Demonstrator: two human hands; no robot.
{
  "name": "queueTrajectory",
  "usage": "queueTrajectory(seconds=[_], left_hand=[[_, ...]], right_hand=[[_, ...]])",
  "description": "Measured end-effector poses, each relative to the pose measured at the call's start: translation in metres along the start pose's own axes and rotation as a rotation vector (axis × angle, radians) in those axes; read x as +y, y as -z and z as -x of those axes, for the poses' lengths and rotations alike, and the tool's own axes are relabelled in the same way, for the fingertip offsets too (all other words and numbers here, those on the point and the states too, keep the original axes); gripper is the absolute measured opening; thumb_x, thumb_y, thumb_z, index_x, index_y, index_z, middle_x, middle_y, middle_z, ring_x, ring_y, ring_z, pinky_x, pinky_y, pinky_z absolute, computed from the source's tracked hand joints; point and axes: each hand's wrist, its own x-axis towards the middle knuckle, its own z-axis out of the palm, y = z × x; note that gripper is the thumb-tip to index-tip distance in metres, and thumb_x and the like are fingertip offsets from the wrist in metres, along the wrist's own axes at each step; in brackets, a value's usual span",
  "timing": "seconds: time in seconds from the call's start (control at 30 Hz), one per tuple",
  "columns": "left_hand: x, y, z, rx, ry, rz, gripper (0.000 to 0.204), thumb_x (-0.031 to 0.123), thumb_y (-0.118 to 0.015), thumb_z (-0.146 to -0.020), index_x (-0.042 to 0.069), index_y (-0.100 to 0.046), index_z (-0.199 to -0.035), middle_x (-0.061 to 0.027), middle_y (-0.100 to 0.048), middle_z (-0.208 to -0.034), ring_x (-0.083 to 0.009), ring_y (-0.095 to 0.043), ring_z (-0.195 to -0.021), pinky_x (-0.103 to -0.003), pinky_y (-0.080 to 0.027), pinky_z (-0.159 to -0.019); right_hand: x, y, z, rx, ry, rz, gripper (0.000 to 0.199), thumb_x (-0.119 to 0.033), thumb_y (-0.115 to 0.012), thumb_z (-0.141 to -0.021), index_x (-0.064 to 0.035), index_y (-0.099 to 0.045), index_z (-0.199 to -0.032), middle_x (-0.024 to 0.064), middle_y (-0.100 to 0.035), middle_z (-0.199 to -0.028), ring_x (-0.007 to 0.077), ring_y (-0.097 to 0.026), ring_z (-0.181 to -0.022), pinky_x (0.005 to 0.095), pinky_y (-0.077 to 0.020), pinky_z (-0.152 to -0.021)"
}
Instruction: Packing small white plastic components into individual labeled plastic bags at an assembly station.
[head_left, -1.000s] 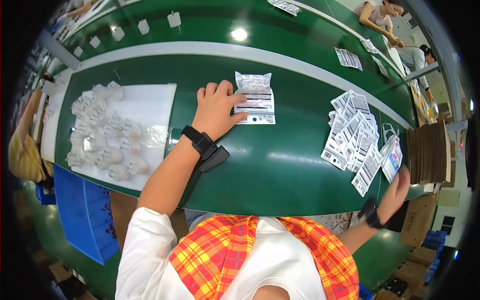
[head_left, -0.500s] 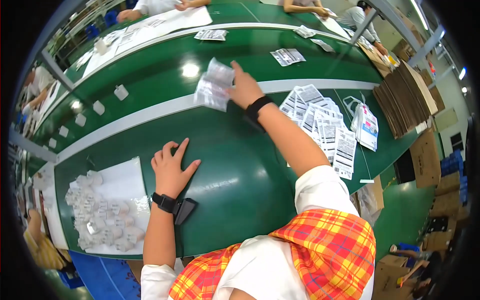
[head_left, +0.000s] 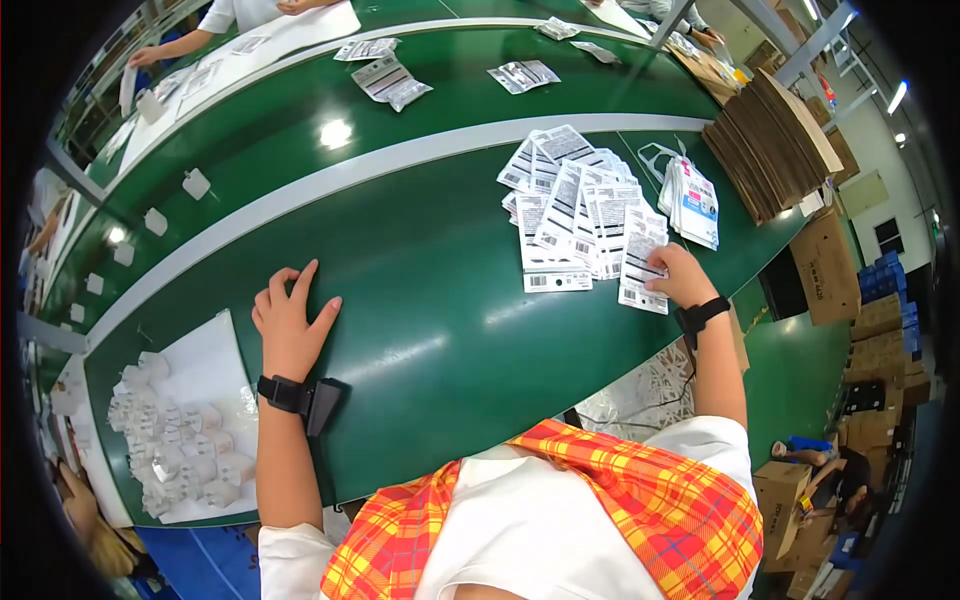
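Smooth, glossy green table (head_left: 430, 290) w/ a pale stripe across it. Left hand (head_left: 290, 325) lies flat on bare green, fingers spread, holding nothing. Right hand (head_left: 680, 277) rests on the near edge of a fanned pile of thin white paper labels (head_left: 580, 210); fingers curled on one label, grip unclear. Small white plastic parts (head_left: 175, 440) on a white sheet (head_left: 215, 350) at left. Flat brown cardboard stack (head_left: 775, 140) far right. Wide open green between the hands.

Flattened brown cardboard (head_left: 775, 140) is stacked at the table's right end. Small white parts (head_left: 180, 450) cover a white sheet (head_left: 205, 350) at the left.
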Motion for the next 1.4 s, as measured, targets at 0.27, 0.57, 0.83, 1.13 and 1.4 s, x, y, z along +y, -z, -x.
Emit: queueTrajectory(seconds=[0.27, 0.57, 0.83, 1.13, 1.4], left_hand=[[-0.007, 0.007, 0.006, 0.049, -0.034, 0.065, 0.048, 0.031, -0.069, -0.081, 0.018, -0.060, -0.126, -0.0087, -0.054, -0.122, -0.0325, -0.048, -0.110, -0.043, -0.037, -0.097], [0.014, 0.017, -0.008, 0.199, -0.181, 0.393, 0.032, 0.024, -0.053, -0.093, 0.011, -0.060, -0.122, -0.0086, -0.056, -0.130, -0.0309, -0.045, -0.126, -0.049, -0.032, -0.106], [-0.005, 0.000, 0.000, -0.179, -0.019, 0.329, 0.048, 0.041, -0.044, -0.097, 0.013, -0.053, -0.135, -0.0077, -0.042, -0.148, -0.0268, -0.032, -0.141, -0.054, -0.021, -0.115], [0.000, 0.015, 0.009, -0.038, -0.103, 0.165, 0.059, 0.041, -0.062, -0.080, 0.010, -0.057, -0.130, -0.0102, -0.041, -0.147, -0.0280, -0.036, -0.137, -0.058, -0.022, -0.112], [0.006, -0.006, -0.017, -0.061, -0.114, 0.173, 0.040, 0.027, -0.065, -0.071, 0.007, -0.064, -0.106, -0.0090, -0.060, -0.109, -0.0277, -0.053, -0.105, -0.046, -0.038, -0.093]], right_hand=[[-0.101, 0.039, -0.050, -0.115, 0.027, 0.070, 0.019, -0.005, -0.067, -0.073, -0.0026, -0.061, -0.091, 0.0115, -0.059, -0.079, 0.0289, -0.058, -0.074, 0.0360, -0.0466, -0.073], [-0.304, -0.153, -0.134, -0.703, 0.929, -0.240, 0.024, -0.006, -0.061, -0.073, -0.0022, -0.063, -0.097, 0.0167, -0.064, -0.091, 0.0375, -0.061, -0.089, 0.0439, -0.0490, -0.079], [-0.318, -0.138, -0.110, -0.790, 1.162, -0.205, 0.021, -0.012, -0.064, -0.072, -0.0078, -0.063, -0.093, 0.0152, -0.058, -0.087, 0.0341, -0.059, -0.085, 0.0443, -0.0470, -0.074], [-0.414, -0.111, -0.227, -0.713, 1.016, -0.123, 0.014, -0.014, -0.064, -0.081, -0.0044, -0.065, -0.091, 0.0103, -0.063, -0.086, 0.0236, -0.061, -0.081, 0.0351, -0.0491, -0.073], [-0.499, -0.343, -0.373, -0.147, 0.434, -0.613, 0.073, -0.018, -0.071, -0.081, -0.0103, -0.033, -0.143, 0.0184, -0.058, -0.117, 0.0256, -0.062, -0.091, 0.0344, -0.0511, -0.085]])
